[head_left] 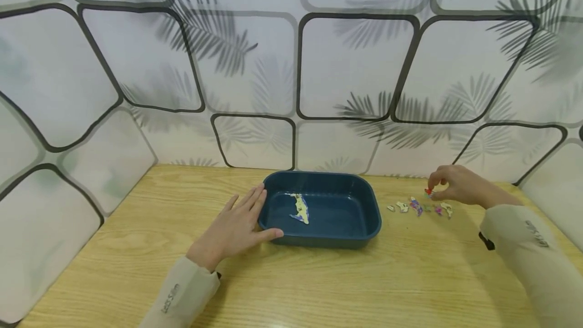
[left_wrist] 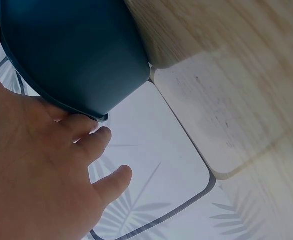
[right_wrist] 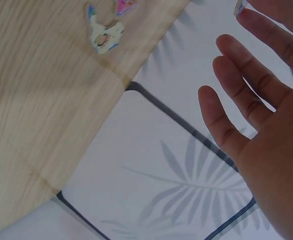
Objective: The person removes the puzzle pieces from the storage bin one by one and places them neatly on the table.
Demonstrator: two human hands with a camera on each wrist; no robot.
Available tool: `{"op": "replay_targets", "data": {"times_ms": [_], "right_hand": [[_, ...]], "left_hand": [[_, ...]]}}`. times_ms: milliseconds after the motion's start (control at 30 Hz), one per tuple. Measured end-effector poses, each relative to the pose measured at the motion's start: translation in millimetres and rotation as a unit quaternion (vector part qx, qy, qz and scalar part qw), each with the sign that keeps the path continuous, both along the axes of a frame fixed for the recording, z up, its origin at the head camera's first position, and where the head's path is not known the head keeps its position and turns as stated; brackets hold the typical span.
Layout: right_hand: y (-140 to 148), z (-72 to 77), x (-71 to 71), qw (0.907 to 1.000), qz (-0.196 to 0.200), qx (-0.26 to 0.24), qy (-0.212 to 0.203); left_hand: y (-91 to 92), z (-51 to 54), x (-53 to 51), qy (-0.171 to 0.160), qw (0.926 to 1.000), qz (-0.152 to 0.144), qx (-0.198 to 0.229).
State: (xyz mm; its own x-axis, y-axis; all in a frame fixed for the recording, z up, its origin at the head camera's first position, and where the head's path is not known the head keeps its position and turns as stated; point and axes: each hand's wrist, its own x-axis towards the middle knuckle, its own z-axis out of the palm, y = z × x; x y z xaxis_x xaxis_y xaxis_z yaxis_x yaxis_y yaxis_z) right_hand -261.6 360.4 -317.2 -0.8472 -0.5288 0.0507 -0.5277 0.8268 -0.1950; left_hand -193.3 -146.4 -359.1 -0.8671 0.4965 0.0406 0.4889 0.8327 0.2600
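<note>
A dark blue rectangular plastic basin (head_left: 319, 241) sits on the wooden table. One flat irregular piece (head_left: 300, 209), cream with blue edges, lies inside it towards the left. My left hand (head_left: 234, 232) rests against the basin's left side, its fingers extended along the outside and its thumb at the near rim. Between thumb and index finger, my right hand (head_left: 460, 186) pinches a small flat red-and-blue piece (head_left: 428, 192) above the table. Below that hand lies a row of several small irregular coloured pieces, among them a purple-blue one (head_left: 416, 206) and a cream one (head_left: 447, 209).
The wooden table (head_left: 291, 287) runs up to a wall covering (head_left: 255, 140) with leaf and stone outlines at the back and both sides. The row of pieces lies to the right of the basin.
</note>
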Motion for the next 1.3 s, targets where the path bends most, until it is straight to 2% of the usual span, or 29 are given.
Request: {"op": "replay_targets", "data": {"times_ms": [233, 500, 900, 1100, 1300], "right_hand": [[16.2, -6.3, 3.5, 0.9999, -0.005, 0.005, 0.015], [35.9, -13.9, 4.4, 0.9986, -0.048, 0.016, -0.013], [58.5, -26.7, 6.4, 0.9966, -0.07, 0.033, -0.027], [67.4, -36.0, 4.2, 0.9964, -0.063, 0.038, -0.041], [72.2, -39.2, 7.4, 0.9966, -0.066, 0.039, -0.03]], "left_hand": [[-0.2, -0.8, -0.7, 0.005, 1.0, -0.002, 0.003], [0.0, -1.1, -1.1, 0.01, 0.9999, -0.001, 0.0], [-0.3, 0.4, -0.2, 0.004, 1.0, 0.001, 0.004], [-0.8, -0.2, -0.2, 0.003, 1.0, 0.002, 0.002], [-0.2, -1.4, 0.4, 0.002, 1.0, 0.001, 0.003]]}}
